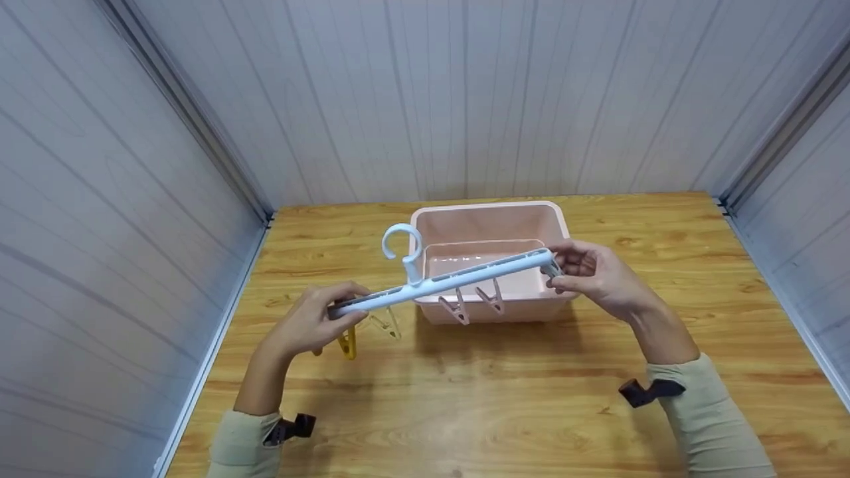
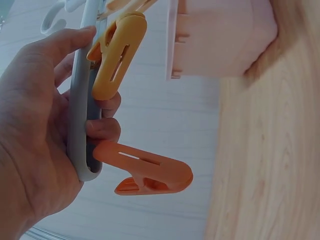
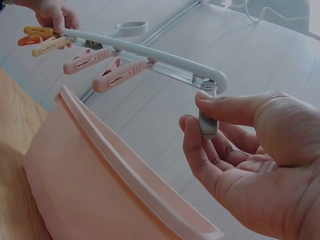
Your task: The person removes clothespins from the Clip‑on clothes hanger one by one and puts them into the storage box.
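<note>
Left hand: the left hand (image 1: 312,325) is curling its grip round the near-left end of the pale blue clip hanger (image 1: 438,284), thumb on top and fingers beneath the bar.
Right hand: the right hand (image 1: 594,275) is pinching a grey clip (image 3: 207,122) hanging at the hanger's far-right end between thumb and forefinger; the other fingers are lying loosely bent.
Hanger: it is being held level in the air over the wooden surface (image 1: 505,398), its hook (image 1: 402,240) pointing up.
Clips: a yellow clip (image 2: 117,55) and an orange clip (image 2: 147,170) are dangling just beside the left fingers; two pink clips (image 1: 473,302) are hanging at mid-bar.
Tub: the pink tub (image 1: 524,216) is sitting on the surface behind and below the hanger, partly under its right half.
Step in hand: judging by the pinch, the grey end clip is being worked on while the left hand is steadying the bar.
Next move: it is likely calling for a firm squeeze or pull at that clip, with the bar kept level so the other clips are not swinging.
</note>
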